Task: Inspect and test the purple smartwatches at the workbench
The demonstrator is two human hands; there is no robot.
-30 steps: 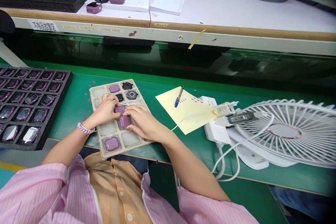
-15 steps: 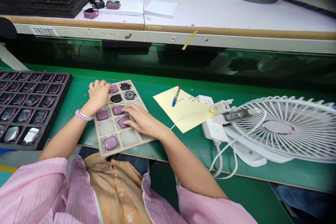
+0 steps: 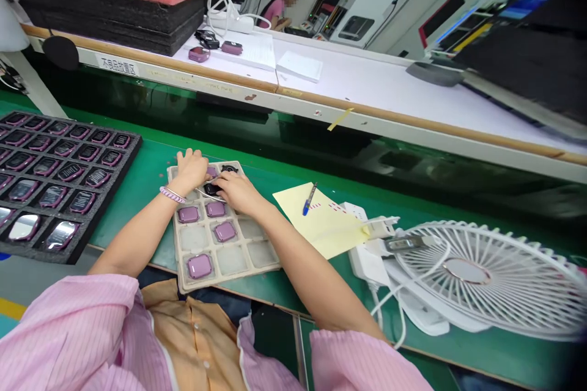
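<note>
A beige pulp tray with square pockets lies on the green bench in front of me. Several purple watch bodies sit in its near and middle pockets. My left hand is curled over the tray's far-left corner, beside a purple watch body; what is under its fingers is hidden. My right hand pinches a black watch body in the far row, with a thin white wire running from it. A round black part shows just beyond my right fingers.
A black foam tray full of watch bodies lies to the left. To the right are a yellow paper with a blue pen, a white power strip and a white fan. A raised shelf carries papers, watches and stacked foam.
My right hand has left the purple watch body in the middle row and moved up to the black one. My left hand stays at the far-left corner. The view has tilted up.
</note>
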